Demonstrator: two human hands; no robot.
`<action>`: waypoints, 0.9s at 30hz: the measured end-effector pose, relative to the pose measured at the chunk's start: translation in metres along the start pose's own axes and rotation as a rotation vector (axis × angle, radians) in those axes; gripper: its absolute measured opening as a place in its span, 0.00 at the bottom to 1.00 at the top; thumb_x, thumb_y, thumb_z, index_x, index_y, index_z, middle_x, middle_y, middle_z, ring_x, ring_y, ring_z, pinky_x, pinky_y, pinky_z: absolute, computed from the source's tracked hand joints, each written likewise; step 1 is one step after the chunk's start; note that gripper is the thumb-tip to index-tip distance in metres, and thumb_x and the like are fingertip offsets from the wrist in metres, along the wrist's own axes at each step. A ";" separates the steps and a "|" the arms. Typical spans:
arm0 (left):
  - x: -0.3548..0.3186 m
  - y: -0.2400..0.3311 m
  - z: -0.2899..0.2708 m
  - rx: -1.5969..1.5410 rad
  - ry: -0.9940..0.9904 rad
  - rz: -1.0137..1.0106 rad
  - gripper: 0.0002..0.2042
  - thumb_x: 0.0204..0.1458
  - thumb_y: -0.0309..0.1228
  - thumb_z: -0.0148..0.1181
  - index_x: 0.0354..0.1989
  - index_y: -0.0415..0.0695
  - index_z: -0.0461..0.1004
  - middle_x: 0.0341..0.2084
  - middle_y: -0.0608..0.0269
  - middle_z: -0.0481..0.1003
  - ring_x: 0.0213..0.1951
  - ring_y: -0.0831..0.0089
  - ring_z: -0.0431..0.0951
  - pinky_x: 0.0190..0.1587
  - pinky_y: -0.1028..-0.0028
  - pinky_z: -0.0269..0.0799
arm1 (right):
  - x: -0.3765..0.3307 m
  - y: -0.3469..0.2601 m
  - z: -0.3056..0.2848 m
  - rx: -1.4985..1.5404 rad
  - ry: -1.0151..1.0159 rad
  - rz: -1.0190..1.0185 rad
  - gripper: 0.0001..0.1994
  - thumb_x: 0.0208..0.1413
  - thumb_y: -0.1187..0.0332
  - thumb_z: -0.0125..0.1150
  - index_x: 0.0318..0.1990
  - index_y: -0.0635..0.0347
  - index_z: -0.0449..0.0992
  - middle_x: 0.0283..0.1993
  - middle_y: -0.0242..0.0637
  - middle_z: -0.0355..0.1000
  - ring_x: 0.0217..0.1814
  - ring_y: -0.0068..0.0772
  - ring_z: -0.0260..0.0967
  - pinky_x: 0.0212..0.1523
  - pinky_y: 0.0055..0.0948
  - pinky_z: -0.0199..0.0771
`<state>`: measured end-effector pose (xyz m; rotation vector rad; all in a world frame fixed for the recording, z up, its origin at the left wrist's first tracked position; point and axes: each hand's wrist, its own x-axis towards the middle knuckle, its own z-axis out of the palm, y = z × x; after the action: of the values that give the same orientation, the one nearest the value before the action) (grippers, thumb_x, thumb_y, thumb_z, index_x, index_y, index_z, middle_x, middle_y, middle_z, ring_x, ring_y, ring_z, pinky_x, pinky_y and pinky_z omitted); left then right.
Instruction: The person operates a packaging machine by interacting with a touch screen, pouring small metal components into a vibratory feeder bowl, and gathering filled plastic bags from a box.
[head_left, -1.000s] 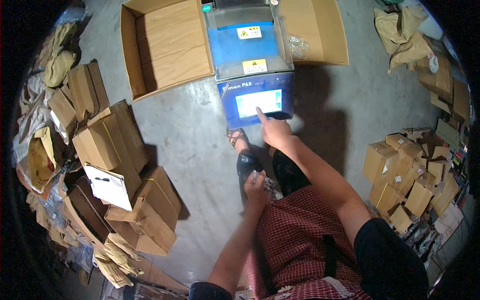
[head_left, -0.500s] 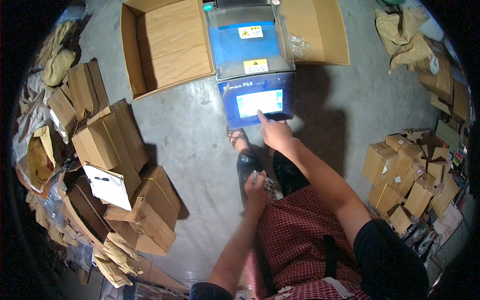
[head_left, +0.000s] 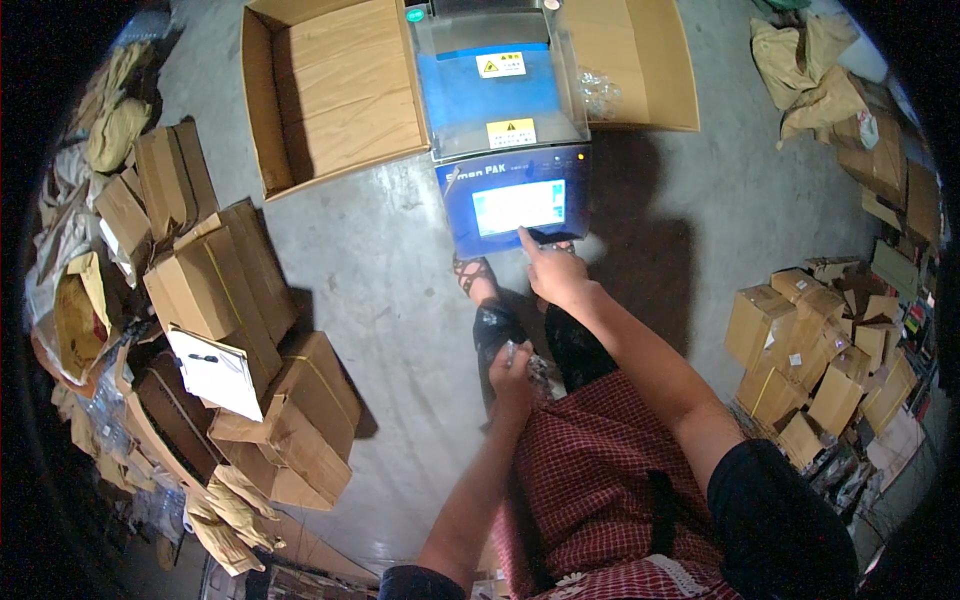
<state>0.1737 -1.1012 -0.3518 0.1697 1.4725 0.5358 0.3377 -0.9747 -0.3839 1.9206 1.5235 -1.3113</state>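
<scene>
On the concrete floor [head_left: 400,290] of a packing area, seen from the head camera, the right hand [head_left: 555,275] reaches an extended forefinger to the lower edge of the lit touchscreen [head_left: 518,206] on a blue bagging machine [head_left: 505,130], its other fingers curled and holding nothing. The left hand [head_left: 512,368], at the waist, is closed loosely around a small, crinkly clear packet [head_left: 538,372], which looks light, soft and slippery, best pinched by its edge. The glass panel, rigid and fixed to the heavy machine, likely wants only a light tap.
</scene>
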 end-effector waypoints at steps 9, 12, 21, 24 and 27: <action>0.001 -0.002 -0.001 0.005 -0.008 0.027 0.06 0.53 0.30 0.56 0.28 0.41 0.73 0.23 0.73 0.69 0.25 0.81 0.66 0.30 0.79 0.59 | 0.003 -0.003 -0.002 0.014 0.193 -0.056 0.33 0.56 0.66 0.49 0.69 0.50 0.45 0.38 0.47 0.74 0.38 0.49 0.72 0.42 0.43 0.72; 0.000 0.000 0.000 0.001 -0.014 0.027 0.07 0.54 0.32 0.55 0.26 0.44 0.72 0.21 0.74 0.68 0.24 0.82 0.64 0.28 0.80 0.57 | 0.005 -0.006 -0.011 0.046 0.173 -0.033 0.33 0.56 0.65 0.49 0.69 0.50 0.45 0.37 0.48 0.73 0.37 0.49 0.72 0.40 0.43 0.72; 0.009 -0.033 -0.014 -0.286 -0.034 -0.061 0.07 0.53 0.27 0.54 0.35 0.36 0.75 0.27 0.70 0.72 0.29 0.80 0.70 0.34 0.80 0.64 | 0.007 -0.005 -0.015 0.053 0.132 0.027 0.32 0.57 0.63 0.48 0.69 0.50 0.45 0.38 0.49 0.73 0.36 0.49 0.72 0.39 0.44 0.72; 0.020 -0.057 -0.037 -0.361 -0.124 0.021 0.08 0.53 0.27 0.53 0.35 0.35 0.75 0.28 0.69 0.73 0.30 0.80 0.70 0.35 0.80 0.65 | 0.000 -0.011 -0.009 0.070 0.153 -0.015 0.32 0.57 0.64 0.49 0.69 0.52 0.46 0.40 0.50 0.73 0.38 0.50 0.72 0.42 0.45 0.71; 0.026 -0.067 -0.055 -0.482 -0.242 0.126 0.09 0.52 0.27 0.53 0.36 0.34 0.75 0.28 0.68 0.73 0.30 0.80 0.71 0.35 0.79 0.66 | -0.004 -0.010 0.001 0.055 0.137 -0.067 0.32 0.56 0.65 0.49 0.68 0.53 0.46 0.42 0.52 0.72 0.43 0.52 0.71 0.46 0.46 0.70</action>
<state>0.1363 -1.1602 -0.4102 -0.0538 1.0685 0.9234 0.3283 -0.9740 -0.3780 2.0481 1.6468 -1.2848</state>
